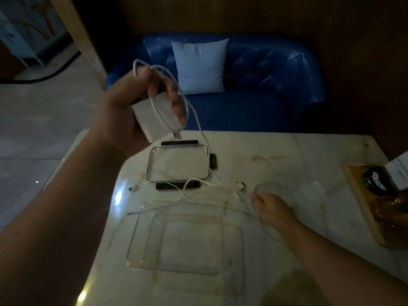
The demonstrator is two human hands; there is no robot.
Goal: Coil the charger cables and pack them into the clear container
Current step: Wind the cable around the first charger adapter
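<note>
My left hand (132, 102) is raised above the table's far left corner and grips a loop of white charger cable (192, 111), whose plug hangs below the fingers. The cable runs down to the table and trails across it. My right hand (269, 208) rests on the table at the right, its fingers pinching a white cable (241, 196) near a connector. The clear container (141, 239) sits on the table in front of me with nothing inside. Its lid (150, 164), with black clips, lies just beyond it. More white cable ends (133, 188) lie between them.
The white marble table (287, 261) ends at the left and far side. A blue sofa (265, 85) with a pale cushion (201, 65) stands beyond it. A wooden tray (362, 206) with objects sits at the table's right edge.
</note>
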